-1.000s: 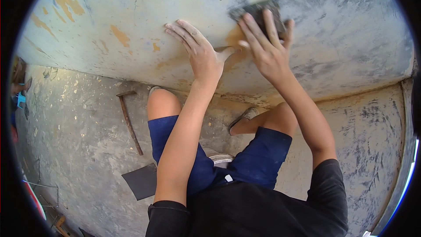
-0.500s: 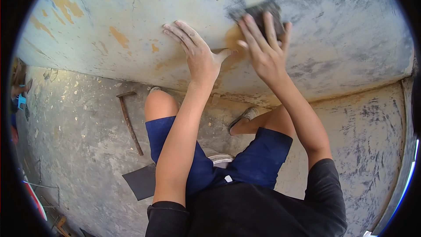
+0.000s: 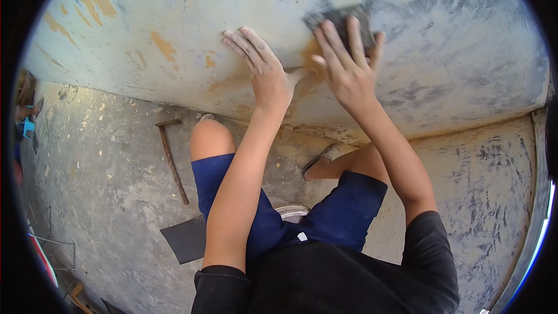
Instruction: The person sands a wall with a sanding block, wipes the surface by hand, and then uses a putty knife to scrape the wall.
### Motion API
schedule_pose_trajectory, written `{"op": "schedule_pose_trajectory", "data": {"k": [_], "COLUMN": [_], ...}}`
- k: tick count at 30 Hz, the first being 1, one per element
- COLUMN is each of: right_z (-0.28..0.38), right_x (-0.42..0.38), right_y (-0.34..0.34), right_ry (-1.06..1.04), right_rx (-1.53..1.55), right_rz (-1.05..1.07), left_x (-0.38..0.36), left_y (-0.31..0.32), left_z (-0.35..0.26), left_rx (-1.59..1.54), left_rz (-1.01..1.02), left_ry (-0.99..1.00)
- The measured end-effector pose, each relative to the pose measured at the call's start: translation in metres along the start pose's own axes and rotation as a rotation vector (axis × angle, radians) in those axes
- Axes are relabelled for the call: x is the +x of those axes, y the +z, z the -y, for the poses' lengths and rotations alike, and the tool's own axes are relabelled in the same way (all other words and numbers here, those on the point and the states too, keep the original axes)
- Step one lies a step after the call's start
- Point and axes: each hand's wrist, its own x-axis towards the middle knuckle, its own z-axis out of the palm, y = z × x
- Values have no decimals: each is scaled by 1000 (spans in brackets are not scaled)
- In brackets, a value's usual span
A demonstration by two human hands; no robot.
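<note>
My right hand [image 3: 351, 75] presses a dark grey piece of sandpaper [image 3: 365, 23] flat against the pale, scuffed wall panel [image 3: 192, 0]. Its fingers lie spread over the sheet, with the upper edge showing past the fingertips. To the left, my left hand [image 3: 264, 72] rests on the same panel, fingers stretched out and thumb pointing right, holding nothing. White dust coats its fingertips. Tan patches show through the surface around both hands, and dark smudges spread up and right of the sandpaper.
On the concrete floor [image 3: 116, 157], a hammer [image 3: 172, 163] lies left of my knee. A dark grey sheet [image 3: 185, 239] lies beside my left thigh. A blue plastic item [image 3: 28, 128] and a thin metal frame [image 3: 61, 250] stand at the far left. My legs straddle a low round seat [image 3: 292, 210].
My right hand and the sandpaper have shifted slightly left and down on the panel. The left hand stays at about the same place.
</note>
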Motion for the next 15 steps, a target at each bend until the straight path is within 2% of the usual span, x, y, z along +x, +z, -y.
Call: {"op": "schedule_pose_trajectory", "data": {"k": [5,8,11,15], "right_z": [-3,-35,-46,-3], "right_x": [4,-44,-52,5], "right_y": [-4,-14,-10,-4], "right_ry": [-73,45,25,8], "right_rx": [5,-45,-77,-53], "right_rz": [-9,70,26,-6], "left_x": [1,-1,0,0], "left_y": [-1,-3,-2,0], "left_z": [-2,-7,-7,-5], "left_rx": [-12,-16,-9,17], "left_rz": [7,25,28,18], "left_ry": [-2,-24,-40,-27]}}
